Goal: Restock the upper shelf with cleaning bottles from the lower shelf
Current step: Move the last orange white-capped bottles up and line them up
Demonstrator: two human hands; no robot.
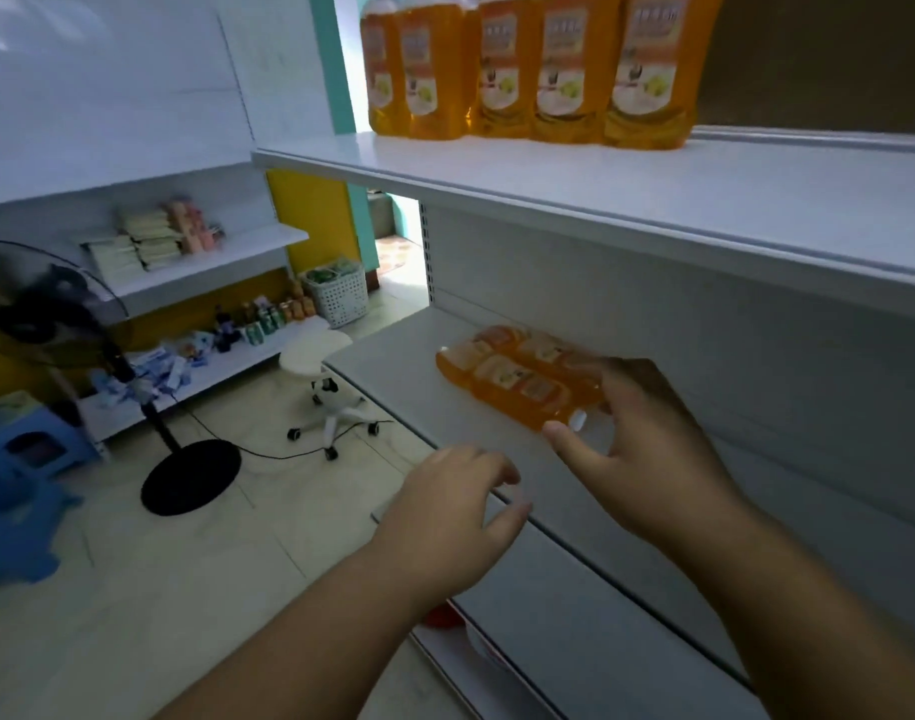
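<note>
Nearest, at about 6 o'clock, the left hand (453, 517) hovers over the front lip of the lower shelf (575, 605), its fingers (497, 472) loosely curled and holding nothing. Just beyond, toward 1 o'clock, the right hand (647, 449) reaches onto that shelf, fingers spread wide around the cap end of the orange bottles (518, 379) lying on their sides. The thumb tip sits just beside a white cap (577, 420); whether the hand has closed on a bottle I cannot tell.

The lying bottles look full of liquid, so each should feel fairly heavy, with smooth plastic that may slip and walls that may give a little under a squeeze. A grip around the narrower part near the cap, or across the labelled middle, seems safest, with the left hand free to support the base.

Farther, at 12 o'clock, the upper shelf (653, 200) carries a row of upright orange bottles (549, 70), with bare space to their right.
</note>
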